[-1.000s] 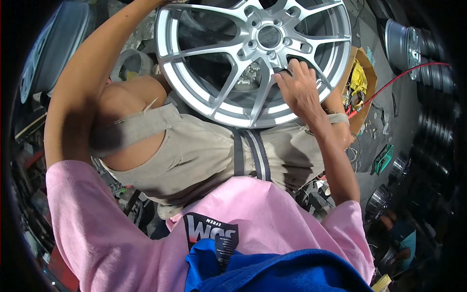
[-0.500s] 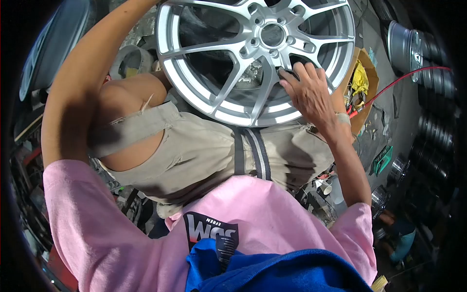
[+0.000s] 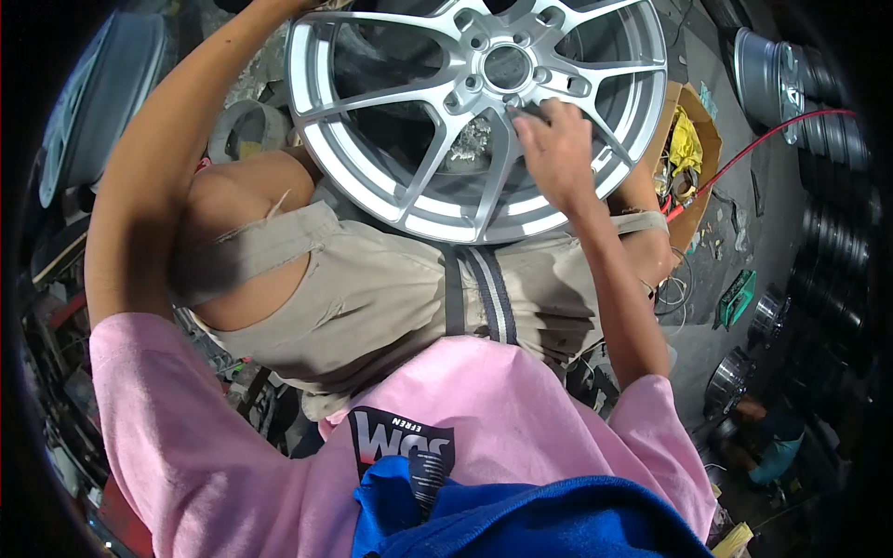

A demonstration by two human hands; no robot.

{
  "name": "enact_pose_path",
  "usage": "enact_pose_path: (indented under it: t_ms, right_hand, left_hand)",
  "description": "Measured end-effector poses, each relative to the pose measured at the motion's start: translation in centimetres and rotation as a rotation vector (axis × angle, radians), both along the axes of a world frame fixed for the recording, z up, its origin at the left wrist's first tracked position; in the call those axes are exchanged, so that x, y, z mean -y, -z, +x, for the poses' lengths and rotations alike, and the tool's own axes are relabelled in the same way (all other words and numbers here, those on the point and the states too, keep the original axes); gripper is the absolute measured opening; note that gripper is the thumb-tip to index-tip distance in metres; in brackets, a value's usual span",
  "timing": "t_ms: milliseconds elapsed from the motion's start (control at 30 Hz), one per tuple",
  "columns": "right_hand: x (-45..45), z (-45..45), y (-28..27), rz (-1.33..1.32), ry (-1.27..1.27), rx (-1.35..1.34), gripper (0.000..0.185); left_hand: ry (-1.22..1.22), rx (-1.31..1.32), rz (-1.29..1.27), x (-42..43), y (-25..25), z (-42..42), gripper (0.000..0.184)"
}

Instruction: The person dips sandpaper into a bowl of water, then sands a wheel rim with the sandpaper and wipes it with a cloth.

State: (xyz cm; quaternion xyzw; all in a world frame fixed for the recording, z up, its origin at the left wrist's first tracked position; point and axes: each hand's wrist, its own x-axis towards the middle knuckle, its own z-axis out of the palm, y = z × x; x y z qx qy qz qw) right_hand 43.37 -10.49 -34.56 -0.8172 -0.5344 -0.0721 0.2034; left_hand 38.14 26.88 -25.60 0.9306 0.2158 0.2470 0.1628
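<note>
A silver multi-spoke wheel rim (image 3: 423,169) rests face up against my lap, its top cut off by the frame edge. My right hand (image 3: 558,158) is over the lower right spokes, close to the hub. Its fingers are bent, with thumb and fingertips near a lug hole; a small dark thing may be between them, too blurred to name. At the top edge, only a sliver of my left hand (image 3: 321,6) shows beside the rim's upper left edge, its fingers mostly hidden.
A cardboard box (image 3: 709,149) with a yellow wrapper and tools stands to the right, a red hose (image 3: 772,130) running past it. More wheels (image 3: 758,79) are stacked along the right. A large rim (image 3: 98,102) stands at left. Another person (image 3: 777,451) is at lower right.
My right hand has moved left and up across the spokes toward the hub, its fingers more bent. The wheel rim has shifted slightly left in view.
</note>
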Motion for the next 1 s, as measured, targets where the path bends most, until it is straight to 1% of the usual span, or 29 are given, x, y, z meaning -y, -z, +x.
enact_pose_path:
  t_ms: [33, 67, 133, 167, 200, 267, 333, 367, 400, 467, 533, 567, 600, 667, 700, 733, 767, 800, 833, 933, 1000]
  right_hand:
    - [-0.1, -0.4, 0.0, -0.078, 0.015, -0.055, 0.026]
    - [0.1, -0.6, -0.4, -0.071, 0.012, -0.057, 0.026]
    - [1.6, -0.3, -1.7, -0.146, -0.067, 0.015, 0.024]
    - [2.3, 0.1, -2.3, -0.196, -0.101, -0.009, 0.023]
    - [2.6, 0.5, -2.7, -0.200, -0.095, -0.007, 0.023]
    - [2.2, 1.2, -2.9, -0.195, -0.172, -0.004, 0.022]
    - [0.9, 1.3, -2.9, -0.176, -0.151, -0.002, 0.023]
    - [0.5, 1.4, -2.6, -0.167, -0.126, 0.046, 0.023]
    - [0.4, 1.5, -2.4, -0.159, -0.097, 0.097, 0.023]
    - [1.4, 0.9, -2.4, -0.158, -0.102, 0.098, 0.023]
    - [3.0, -0.5, -2.6, -0.206, -0.076, -0.011, 0.021]
    - [3.5, -1.0, -2.8, -0.178, -0.046, -0.076, 0.018]
    - [3.5, -1.1, -2.7, -0.183, -0.042, -0.080, 0.018]
    - [3.0, -1.6, -2.6, -0.005, 0.105, -0.117, 0.015]
    - [2.6, -1.8, -2.0, 0.075, 0.115, -0.118, 0.017]
    - [2.1, -2.4, -1.5, 0.082, 0.120, -0.116, 0.017]
    - [1.7, -3.0, -1.1, 0.054, 0.092, -0.110, 0.021]
    - [1.4, -3.4, -0.8, 0.025, 0.063, -0.105, 0.026]
    - [1.6, -3.9, -0.9, -0.015, 0.078, -0.116, 0.037]
    - [1.0, -4.1, -1.4, -0.024, 0.093, -0.068, 0.041]
    - [-0.9, -3.2, -1.1, 0.001, 0.092, -0.038, 0.041]
  left_hand:
    - [0.016, 0.023, -0.007, -0.1, -0.1, -0.1, 0.038]
    - [0.014, 0.021, -0.001, -0.4, -0.3, -0.1, 0.038]
    - [-0.002, -0.020, 0.019, -0.5, -0.1, 0.1, 0.036]
    - [0.005, -0.014, 0.016, -0.1, -0.3, 0.3, 0.036]
    - [-0.004, -0.001, 0.000, 0.3, -0.5, 0.2, 0.035]
    - [-0.015, 0.008, -0.013, 0.2, -0.3, 0.2, 0.033]
    - [-0.014, -0.025, 0.022, -0.9, 0.4, 0.4, 0.033]
    - [-0.015, -0.027, 0.025, -0.7, 0.4, 0.1, 0.033]
    - [0.000, 0.008, 0.040, -0.4, 0.4, -0.1, 0.033]
    - [0.018, 0.052, 0.060, -0.6, 0.1, 0.4, 0.033]
    - [-0.013, -0.031, 0.060, -1.2, 0.7, 0.6, 0.032]
    - [-0.012, -0.031, 0.057, -1.1, 0.5, 0.6, 0.032]
    - [-0.016, -0.030, 0.045, -1.0, 0.5, 0.5, 0.032]
    - [-0.011, -0.033, 0.035, -0.6, 0.6, 0.6, 0.032]
    - [-0.006, -0.026, 0.039, -0.9, 0.7, 0.6, 0.033]
    - [0.000, -0.018, 0.045, -1.1, 0.6, 0.6, 0.033]
    - [0.000, -0.014, 0.070, -1.0, 0.5, 0.5, 0.033]
    - [0.006, -0.013, 0.076, -1.0, 0.4, 0.7, 0.033]
    - [-0.006, -0.027, 0.062, -1.1, 0.5, 0.7, 0.033]
    - [-0.024, -0.046, 0.032, -0.7, 1.0, 0.6, 0.034]
    - [0.010, -0.008, 0.079, -0.9, 0.8, 0.7, 0.034]
